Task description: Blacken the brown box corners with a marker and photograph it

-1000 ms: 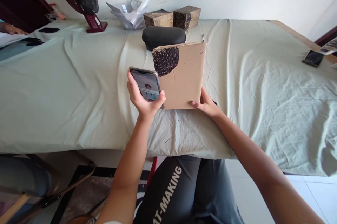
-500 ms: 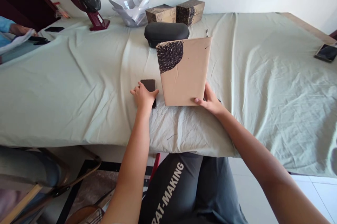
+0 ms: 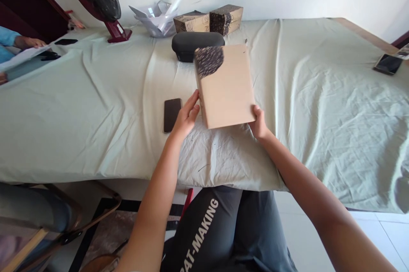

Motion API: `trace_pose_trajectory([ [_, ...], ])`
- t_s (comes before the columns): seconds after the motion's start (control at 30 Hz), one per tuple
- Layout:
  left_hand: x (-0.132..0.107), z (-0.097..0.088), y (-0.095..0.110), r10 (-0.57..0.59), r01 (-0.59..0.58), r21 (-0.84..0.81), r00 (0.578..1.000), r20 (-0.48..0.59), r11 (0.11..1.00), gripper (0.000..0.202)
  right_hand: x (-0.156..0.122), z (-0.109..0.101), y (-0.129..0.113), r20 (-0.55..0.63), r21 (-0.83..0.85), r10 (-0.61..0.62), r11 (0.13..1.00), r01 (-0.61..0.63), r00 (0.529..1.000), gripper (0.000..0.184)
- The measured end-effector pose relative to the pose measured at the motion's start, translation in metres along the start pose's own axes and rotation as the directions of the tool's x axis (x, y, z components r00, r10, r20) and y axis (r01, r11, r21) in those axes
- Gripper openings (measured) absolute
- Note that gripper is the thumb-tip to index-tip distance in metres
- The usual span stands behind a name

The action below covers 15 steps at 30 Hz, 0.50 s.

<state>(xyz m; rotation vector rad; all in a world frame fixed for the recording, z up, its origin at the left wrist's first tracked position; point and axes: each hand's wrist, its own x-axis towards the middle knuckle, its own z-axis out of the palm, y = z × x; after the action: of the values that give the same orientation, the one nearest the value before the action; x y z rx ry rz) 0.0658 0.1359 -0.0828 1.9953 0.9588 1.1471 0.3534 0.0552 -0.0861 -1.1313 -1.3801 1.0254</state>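
A brown cardboard box point(image 3: 228, 89) with a black scribbled patch at its upper left corner is held tilted over the cloth, between my two hands. My right hand point(image 3: 258, 122) grips its lower right corner, thumb on the front face and the other fingers mostly hidden behind. Against the box's left side rest the fingers of my left hand point(image 3: 187, 116), with part of the fingertips out of sight. A dark smartphone point(image 3: 172, 115) lies flat just left of that hand. Behind the box sits a black zip case point(image 3: 191, 44), partly covered by it.
Two patterned boxes point(image 3: 226, 20) and a clear plastic basket point(image 3: 156, 25) of odds and ends stand by the wall. Left of them is a maroon fan point(image 3: 118, 31). Another person's hand point(image 3: 30, 43) is at far left. A dark device point(image 3: 388, 64) lies far right.
My left hand has left the smartphone and moved right to the box's left side. The box has turned, showing its left edge. My right hand still holds its lower right corner.
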Motion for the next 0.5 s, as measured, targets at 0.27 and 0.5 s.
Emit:
trace_pose_trajectory([
  [0.27, 0.001, 0.010, 0.000, -0.056, 0.054, -0.109, 0.998, -0.019, 0.993, 0.087, -0.008, -0.003, 0.002, -0.017, 0.041, -0.114, 0.993, 0.114, 0.993, 0.071],
  [0.5, 0.001, 0.012, -0.008, -0.146, 0.139, -0.158, 0.989, -0.031, 0.977, 0.086, -0.009, -0.001, -0.008, 0.028, -0.025, -0.138, 0.990, 0.139, 0.990, 0.074],
])
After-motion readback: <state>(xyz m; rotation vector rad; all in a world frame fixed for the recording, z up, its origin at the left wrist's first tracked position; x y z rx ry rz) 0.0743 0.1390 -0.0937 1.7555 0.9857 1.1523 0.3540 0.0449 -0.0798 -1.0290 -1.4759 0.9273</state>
